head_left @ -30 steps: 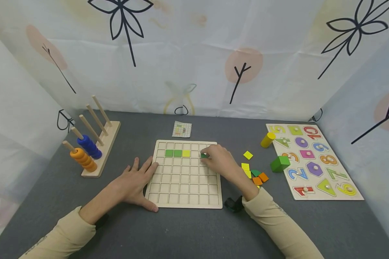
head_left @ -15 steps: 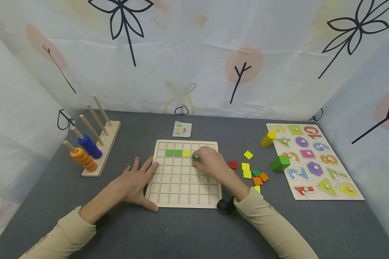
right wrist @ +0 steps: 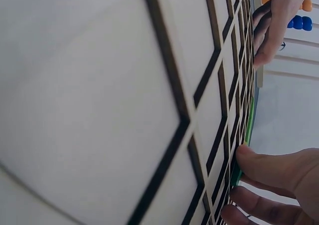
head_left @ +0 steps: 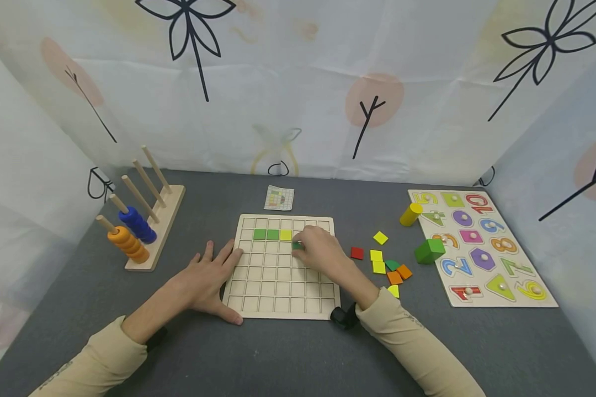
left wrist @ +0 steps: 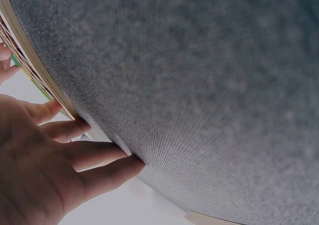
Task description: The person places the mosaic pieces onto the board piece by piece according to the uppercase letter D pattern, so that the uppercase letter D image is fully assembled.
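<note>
A pale wooden grid board [head_left: 278,289] lies flat on the table. Two green tiles [head_left: 266,235] and a yellow tile [head_left: 285,235] sit side by side in its second row from the top. My right hand [head_left: 320,249] pinches another green tile [head_left: 297,246] between thumb and fingers, right at the grid just right of the yellow one. In the right wrist view that green tile [right wrist: 236,174] shows beside the thumb, low against the grid. My left hand [head_left: 206,281] lies spread along the board's left edge, its thumb at the lower left corner and its fingers straight.
Right of the board lie a red tile [head_left: 357,253], several yellow tiles [head_left: 376,255], orange tiles [head_left: 394,277] and a green piece [head_left: 392,266]. Beyond them are a green block [head_left: 429,251], a yellow cylinder [head_left: 410,214] and a number puzzle [head_left: 457,234]. A pattern card [head_left: 279,198] and a peg stand [head_left: 171,204] stand behind and left.
My right hand has moved left over the board with the green tile, from the right-hand columns to beside the yellow tile. The red tile has come into view. My left hand stays put.
</note>
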Demonstrator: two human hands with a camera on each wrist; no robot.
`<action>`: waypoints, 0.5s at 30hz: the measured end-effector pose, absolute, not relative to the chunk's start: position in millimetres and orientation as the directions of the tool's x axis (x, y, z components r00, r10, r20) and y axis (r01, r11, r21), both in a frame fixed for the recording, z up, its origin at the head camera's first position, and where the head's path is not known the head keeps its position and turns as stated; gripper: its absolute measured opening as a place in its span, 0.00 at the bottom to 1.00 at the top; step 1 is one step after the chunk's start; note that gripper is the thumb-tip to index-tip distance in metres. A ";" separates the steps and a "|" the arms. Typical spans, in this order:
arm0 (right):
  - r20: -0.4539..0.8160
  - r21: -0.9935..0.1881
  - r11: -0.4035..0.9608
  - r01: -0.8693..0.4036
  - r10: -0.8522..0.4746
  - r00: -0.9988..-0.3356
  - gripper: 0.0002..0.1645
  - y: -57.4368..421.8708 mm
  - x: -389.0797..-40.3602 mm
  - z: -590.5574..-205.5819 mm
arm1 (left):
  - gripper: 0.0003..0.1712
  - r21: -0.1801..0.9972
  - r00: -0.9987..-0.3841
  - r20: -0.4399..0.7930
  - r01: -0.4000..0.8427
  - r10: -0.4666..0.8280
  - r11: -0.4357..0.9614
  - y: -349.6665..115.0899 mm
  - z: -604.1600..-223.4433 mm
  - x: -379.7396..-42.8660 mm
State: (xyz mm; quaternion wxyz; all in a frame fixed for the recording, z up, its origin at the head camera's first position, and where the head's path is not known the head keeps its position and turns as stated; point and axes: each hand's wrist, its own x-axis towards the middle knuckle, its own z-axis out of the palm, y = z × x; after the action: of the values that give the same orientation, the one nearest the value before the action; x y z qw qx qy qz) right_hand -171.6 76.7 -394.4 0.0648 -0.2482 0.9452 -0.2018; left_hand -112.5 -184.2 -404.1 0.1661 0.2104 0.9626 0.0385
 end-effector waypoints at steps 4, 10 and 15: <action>-0.026 -0.409 0.798 -0.442 -0.494 -0.869 0.10 76.7 -171.8 -394.6 | 0.84 0.144 -0.856 -0.303 0.393 0.419 0.908 -184.1 -403.6 -112.4; -0.021 -0.385 0.801 -0.458 -0.503 -0.864 0.03 76.7 -172.0 -395.8 | 0.84 0.146 -0.855 -0.303 0.395 0.421 0.907 -183.9 -402.9 -112.2; -0.010 -0.383 0.796 -0.469 -0.511 -0.860 0.13 76.8 -171.4 -396.1 | 0.84 0.146 -0.854 -0.308 0.392 0.419 0.908 -183.9 -402.9 -112.2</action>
State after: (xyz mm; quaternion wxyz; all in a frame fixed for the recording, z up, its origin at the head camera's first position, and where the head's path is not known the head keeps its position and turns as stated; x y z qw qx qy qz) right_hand -171.4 76.8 -396.1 0.0563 -0.2589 0.9459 -0.1871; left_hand -112.2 -183.9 -402.9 0.1687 0.2107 0.9621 0.0391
